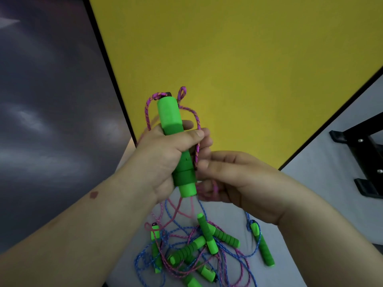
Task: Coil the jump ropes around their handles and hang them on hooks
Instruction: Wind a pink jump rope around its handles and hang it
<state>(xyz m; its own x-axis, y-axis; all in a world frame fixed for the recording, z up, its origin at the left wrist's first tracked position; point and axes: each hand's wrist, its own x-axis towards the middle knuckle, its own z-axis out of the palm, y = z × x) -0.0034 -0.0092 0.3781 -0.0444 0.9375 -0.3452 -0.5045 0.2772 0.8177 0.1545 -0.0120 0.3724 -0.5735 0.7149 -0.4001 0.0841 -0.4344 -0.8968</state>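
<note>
My left hand (pixel 163 158) grips two green jump-rope handles (pixel 176 141) held together upright in front of the yellow wall. A pink braided rope (pixel 196 129) loops from the top of the handles down their right side. My right hand (pixel 234 177) is just right of the handles, its fingers pinching this pink rope near the lower end. Below, on the pale floor, lies a tangled pile of jump ropes (pixel 192 251) with blue and pink cords and several green handles.
A yellow wall panel (pixel 238 48) with a black frame fills the background. A dark grey panel (pixel 51 121) stands at the left. A black metal stand (pixel 364 158) with feet sits on the floor at the right. No hooks are in view.
</note>
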